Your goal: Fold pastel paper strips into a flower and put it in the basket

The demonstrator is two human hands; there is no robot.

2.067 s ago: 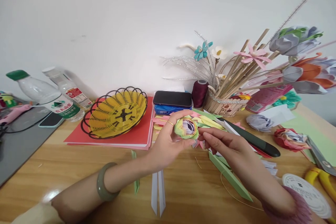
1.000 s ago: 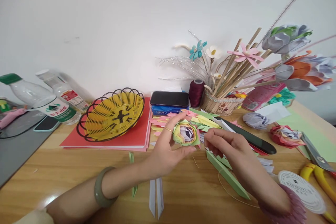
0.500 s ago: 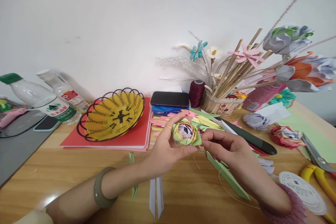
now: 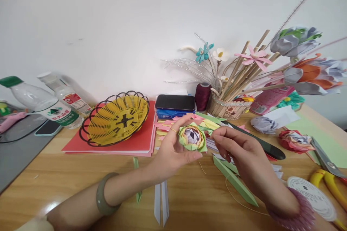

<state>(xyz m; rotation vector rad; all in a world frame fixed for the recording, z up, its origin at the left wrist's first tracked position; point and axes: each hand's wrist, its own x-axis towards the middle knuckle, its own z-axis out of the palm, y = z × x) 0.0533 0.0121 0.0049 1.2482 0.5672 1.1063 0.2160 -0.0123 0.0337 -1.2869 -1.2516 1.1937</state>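
Remotely, I'm pinching the paper flower (image 4: pixel 192 138), likely light and crushable, by its safer outer sides above the table (image 4: pixel 105 162) with the left hand (image 4: pixel 172 156), not telling whether the right hand (image 4: pixel 241 151) is gripping anything.

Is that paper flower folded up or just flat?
Folded: the paper flower in the left hand has creased green petals around its middle.

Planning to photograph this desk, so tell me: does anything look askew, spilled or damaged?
Nothing looks spilled, and the paper flower in the left hand looks whole. The green-capped bottle at the left seems to lean, though the lens may exaggerate that. One loose string curls on the table by a long green strip, seeming stray.
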